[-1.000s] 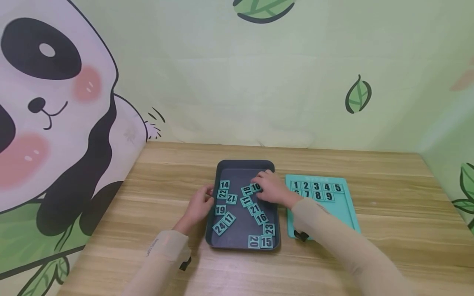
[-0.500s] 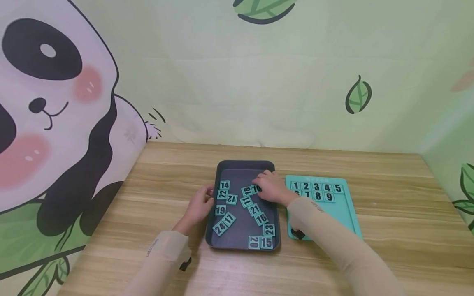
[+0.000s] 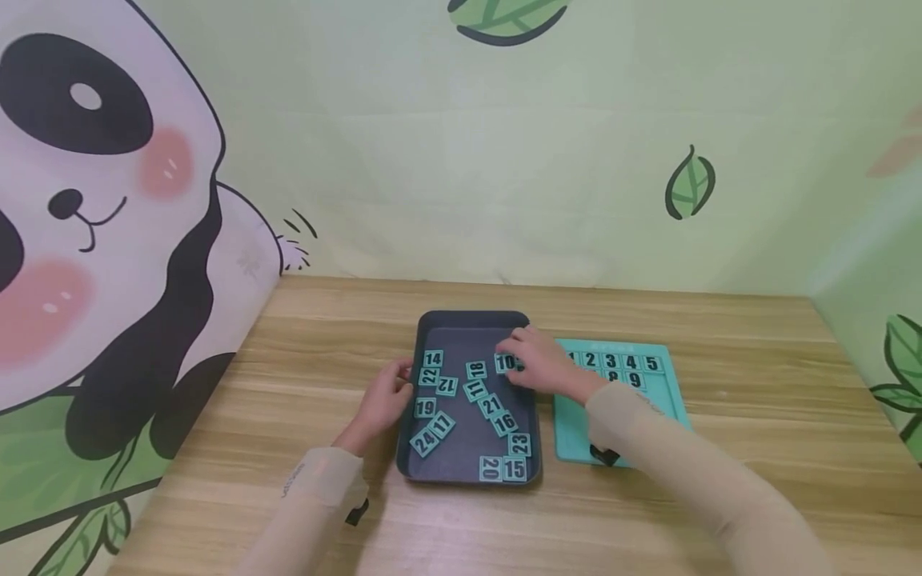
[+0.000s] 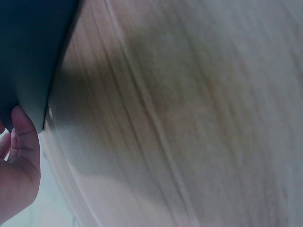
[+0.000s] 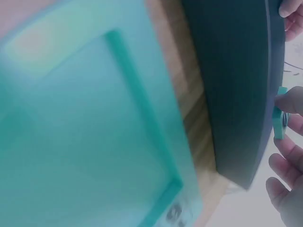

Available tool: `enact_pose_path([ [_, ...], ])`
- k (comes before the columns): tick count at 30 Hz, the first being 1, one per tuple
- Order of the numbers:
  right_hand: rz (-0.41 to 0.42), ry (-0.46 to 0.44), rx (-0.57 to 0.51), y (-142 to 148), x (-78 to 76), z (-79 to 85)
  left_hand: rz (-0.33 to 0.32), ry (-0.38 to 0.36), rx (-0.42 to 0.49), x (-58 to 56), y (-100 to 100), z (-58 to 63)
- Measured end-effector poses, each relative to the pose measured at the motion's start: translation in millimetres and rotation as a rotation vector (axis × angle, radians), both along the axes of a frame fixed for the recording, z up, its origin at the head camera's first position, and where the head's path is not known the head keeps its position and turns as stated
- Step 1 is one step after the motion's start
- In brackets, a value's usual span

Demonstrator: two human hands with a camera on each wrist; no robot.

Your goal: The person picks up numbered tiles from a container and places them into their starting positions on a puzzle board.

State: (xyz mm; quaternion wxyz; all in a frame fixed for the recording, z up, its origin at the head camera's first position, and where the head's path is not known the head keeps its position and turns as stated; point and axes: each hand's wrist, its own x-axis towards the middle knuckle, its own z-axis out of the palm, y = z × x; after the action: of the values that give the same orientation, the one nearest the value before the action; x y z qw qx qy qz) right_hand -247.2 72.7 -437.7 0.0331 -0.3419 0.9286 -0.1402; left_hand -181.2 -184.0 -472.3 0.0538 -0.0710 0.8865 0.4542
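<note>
My right hand (image 3: 542,364) pinches a number tile marked 10 (image 3: 506,363) between thumb and fingers, over the right side of the dark tray (image 3: 468,319). In the right wrist view the teal tile (image 5: 279,119) is seen edge-on near the tray's rim. My left hand (image 3: 383,404) holds the tray's left side, its thumb (image 4: 24,124) against the wall; the other fingertips are partly hidden. In the tray lie loose tiles, among them 18 (image 3: 476,370), 11 (image 3: 475,390) and 14 (image 3: 433,358). Right of it is a teal board (image 3: 612,436) with rows of numbered tiles, partly covered by my right arm.
Tray and board lie side by side on a wood-grain table (image 3: 331,320), with a narrow strip of wood between them. A printed cloth wall (image 3: 461,200) with a panda and leaves stands behind the table.
My right hand has shifted slightly right, taking tile 10 away from beside tile 18 and turning it straighter. The left hand stays at the tray's left side. The head view has shifted slightly.
</note>
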Motion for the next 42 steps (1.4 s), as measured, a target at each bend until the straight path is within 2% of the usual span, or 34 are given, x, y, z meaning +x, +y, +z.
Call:
enact_pose_path([
  [6, -0.01, 0.0, -0.016, 31, 8.5, 10.1, 0.007, -0.002, -0.008, -0.3, 0, -0.2],
  [18, -0.098, 0.03, -0.049, 106, 14.2, 9.7, 0.0, -0.013, -0.011, 0.2, 2, 2.5],
  [30, -0.205, -0.05, -0.057, 169, 13.9, 0.3, 0.0, -0.018, -0.009, 0.9, 2, 3.7],
  [42, -0.246, -0.058, 0.023, 197, 13.4, -18.4, -0.02, 0.015, -0.043, 1.2, 1, 3.8],
])
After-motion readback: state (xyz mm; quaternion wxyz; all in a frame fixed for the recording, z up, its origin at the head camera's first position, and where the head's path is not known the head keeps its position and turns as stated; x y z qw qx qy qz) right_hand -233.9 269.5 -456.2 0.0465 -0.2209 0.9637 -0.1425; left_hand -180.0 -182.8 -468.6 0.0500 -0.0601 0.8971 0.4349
